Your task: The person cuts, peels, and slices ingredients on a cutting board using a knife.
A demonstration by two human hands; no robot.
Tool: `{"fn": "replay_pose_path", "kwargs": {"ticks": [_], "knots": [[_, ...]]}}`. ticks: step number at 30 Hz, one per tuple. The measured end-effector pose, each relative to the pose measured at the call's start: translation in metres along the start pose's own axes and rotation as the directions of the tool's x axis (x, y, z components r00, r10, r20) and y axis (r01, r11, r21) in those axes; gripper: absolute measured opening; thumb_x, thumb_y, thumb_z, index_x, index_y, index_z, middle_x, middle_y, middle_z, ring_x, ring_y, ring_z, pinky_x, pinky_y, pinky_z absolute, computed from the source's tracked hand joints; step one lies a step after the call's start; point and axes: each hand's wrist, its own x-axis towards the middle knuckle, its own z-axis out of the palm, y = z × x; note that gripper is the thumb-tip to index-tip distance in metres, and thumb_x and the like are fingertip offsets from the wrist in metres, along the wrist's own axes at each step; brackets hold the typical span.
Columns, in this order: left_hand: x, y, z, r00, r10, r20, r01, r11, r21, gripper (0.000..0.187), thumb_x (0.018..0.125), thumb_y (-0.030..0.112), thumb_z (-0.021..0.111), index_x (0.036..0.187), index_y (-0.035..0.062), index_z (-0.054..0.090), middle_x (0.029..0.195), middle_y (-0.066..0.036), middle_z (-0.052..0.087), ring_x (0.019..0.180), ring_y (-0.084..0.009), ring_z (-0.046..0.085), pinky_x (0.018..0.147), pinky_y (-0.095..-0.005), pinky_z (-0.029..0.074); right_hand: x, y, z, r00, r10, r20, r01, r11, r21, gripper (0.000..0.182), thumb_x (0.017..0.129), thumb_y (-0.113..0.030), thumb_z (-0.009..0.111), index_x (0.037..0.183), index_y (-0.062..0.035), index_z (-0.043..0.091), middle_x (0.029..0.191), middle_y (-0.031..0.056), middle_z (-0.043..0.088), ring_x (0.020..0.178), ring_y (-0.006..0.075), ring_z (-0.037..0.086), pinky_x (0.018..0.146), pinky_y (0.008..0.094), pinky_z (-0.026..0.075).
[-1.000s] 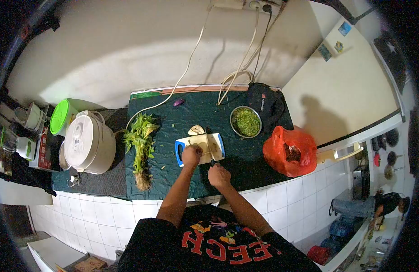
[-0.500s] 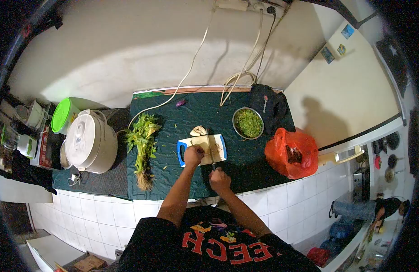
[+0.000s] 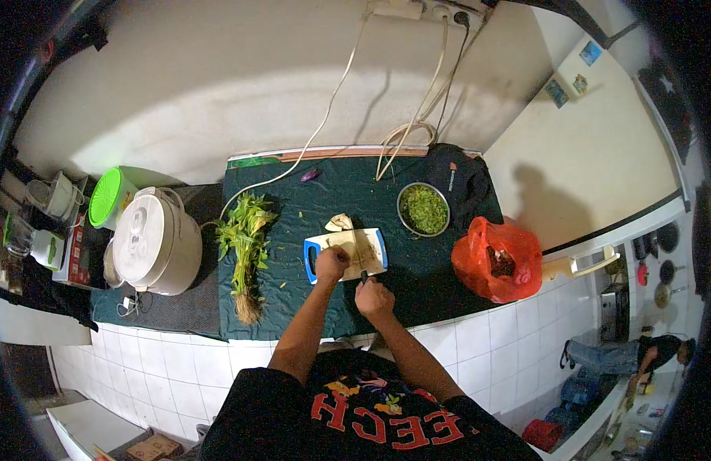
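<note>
A white cutting board (image 3: 375, 263) with blue ends lies on the dark green table cover. My left hand (image 3: 332, 263) rests on the board with its fingers curled down; whatever they pinch is hidden beneath them. My right hand (image 3: 375, 298), at the board's near edge, is wrapped around the dark handle of a knife (image 3: 364, 275), whose blade points away across the board and is hard to make out. Small dark bits are scattered on the board's right part. Just past the far edge sits a pale, cream-coloured piece (image 3: 339, 223).
Leafy greens (image 3: 246, 230) with roots lie to the left, beside a white rice cooker (image 3: 157, 242). A metal bowl of chopped greens (image 3: 424, 209) and a red plastic bag (image 3: 496, 261) stand right. A small purple vegetable (image 3: 310, 175) lies behind. Another person (image 3: 632, 357) is far right.
The whole view has shifted slightly. My right hand with the knife has moved a little relative to the board; my left hand stays in place on it.
</note>
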Motion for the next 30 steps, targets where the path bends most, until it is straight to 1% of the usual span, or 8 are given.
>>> {"fn": "replay_pose_path", "kwargs": {"ticks": [3, 11, 14, 16, 20, 22, 25, 30], "knots": [[-0.002, 0.004, -0.004, 0.998, -0.051, 0.044, 0.053, 0.998, -0.039, 0.016, 0.063, 0.018, 0.078, 0.076, 0.0128, 0.071, 0.078, -0.008, 0.069, 0.073, -0.0272, 0.067, 0.068, -0.0383, 0.053, -0.008, -0.001, 0.002, 1.0, -0.003, 0.012, 0.004, 0.999, -0.032, 0.032, 0.089, -0.031, 0.052, 0.088, 0.0012, 0.056, 0.068, 0.0187, 0.064, 0.061, 0.0366, 0.066, 0.055, 0.0486, 0.053], [-0.003, 0.005, -0.004, 0.999, -0.04, 0.02, 0.041, 0.998, -0.049, 0.019, 0.062, 0.019, 0.079, 0.077, 0.0112, 0.07, 0.08, -0.01, 0.068, 0.075, -0.0293, 0.066, 0.068, -0.0395, 0.053, -0.003, -0.004, -0.002, 1.0, 0.003, -0.007, -0.004, 1.0, -0.01, 0.033, 0.09, -0.031, 0.05, 0.089, 0.0009, 0.055, 0.068, 0.0193, 0.064, 0.061, 0.0375, 0.065, 0.057, 0.0493, 0.053], [-0.002, 0.001, 0.001, 1.0, -0.011, -0.017, 0.011, 1.0, -0.028, 0.02, 0.062, 0.02, 0.079, 0.077, 0.0109, 0.071, 0.08, -0.011, 0.068, 0.075, -0.0297, 0.066, 0.068, -0.0398, 0.053, -0.008, -0.006, -0.001, 0.996, 0.042, 0.079, -0.04, 0.999, -0.03, 0.032, 0.09, -0.031, 0.05, 0.089, 0.0002, 0.056, 0.069, 0.0187, 0.064, 0.063, 0.037, 0.066, 0.059, 0.0489, 0.053], [-0.002, 0.001, 0.002, 1.0, 0.01, -0.027, -0.01, 1.0, -0.023, 0.02, 0.061, 0.02, 0.08, 0.077, 0.0109, 0.071, 0.08, -0.012, 0.068, 0.075, -0.0299, 0.066, 0.068, -0.04, 0.053, -0.009, 0.0, 0.009, 0.997, 0.045, 0.06, -0.04, 0.996, -0.076, 0.031, 0.089, -0.031, 0.05, 0.09, -0.0008, 0.057, 0.072, 0.0187, 0.065, 0.069, 0.0371, 0.067, 0.065, 0.0498, 0.053], [-0.006, -0.003, 0.003, 0.999, -0.006, -0.033, 0.005, 0.999, -0.04, 0.02, 0.061, 0.018, 0.079, 0.078, 0.01, 0.072, 0.081, -0.013, 0.068, 0.076, -0.0317, 0.066, 0.069, -0.041, 0.052, 0.002, -0.005, -0.001, 0.998, -0.053, -0.028, 0.051, 0.997, -0.065, 0.031, 0.089, -0.031, 0.05, 0.093, -0.0005, 0.057, 0.071, 0.0189, 0.065, 0.068, 0.0379, 0.067, 0.063, 0.0496, 0.053], [-0.004, -0.002, 0.001, 1.0, 0.019, -0.024, -0.021, 0.998, -0.066, 0.02, 0.061, 0.017, 0.079, 0.079, 0.0093, 0.072, 0.082, -0.013, 0.068, 0.076, -0.0323, 0.065, 0.069, -0.0413, 0.052, 0.004, -0.011, -0.005, 0.991, 0.048, 0.127, -0.038, 0.996, -0.079, 0.031, 0.089, -0.03, 0.05, 0.094, -0.0004, 0.057, 0.071, 0.0189, 0.065, 0.067, 0.0381, 0.066, 0.061, 0.0483, 0.054], [-0.007, 0.002, -0.002, 1.0, 0.016, -0.012, -0.017, 0.999, -0.049, 0.02, 0.061, 0.016, 0.079, 0.077, 0.0078, 0.071, 0.083, -0.013, 0.068, 0.08, -0.0328, 0.064, 0.072, -0.0419, 0.051, -0.009, -0.002, 0.009, 1.0, -0.014, 0.024, 0.016, 0.996, -0.09, 0.031, 0.089, -0.031, 0.051, 0.093, -0.001, 0.058, 0.072, 0.0189, 0.066, 0.068, 0.0371, 0.067, 0.061, 0.0466, 0.054], [-0.005, -0.006, 0.003, 0.998, 0.058, 0.006, -0.057, 0.994, -0.094, 0.019, 0.062, 0.016, 0.079, 0.077, 0.0086, 0.07, 0.082, -0.012, 0.065, 0.085, -0.033, 0.062, 0.078, -0.0421, 0.049, 0.008, -0.006, -0.006, 0.993, 0.01, 0.118, -0.004, 0.999, -0.053, 0.032, 0.089, -0.032, 0.051, 0.094, -0.0007, 0.057, 0.074, 0.0196, 0.066, 0.07, 0.0373, 0.067, 0.063, 0.0471, 0.054]]}}
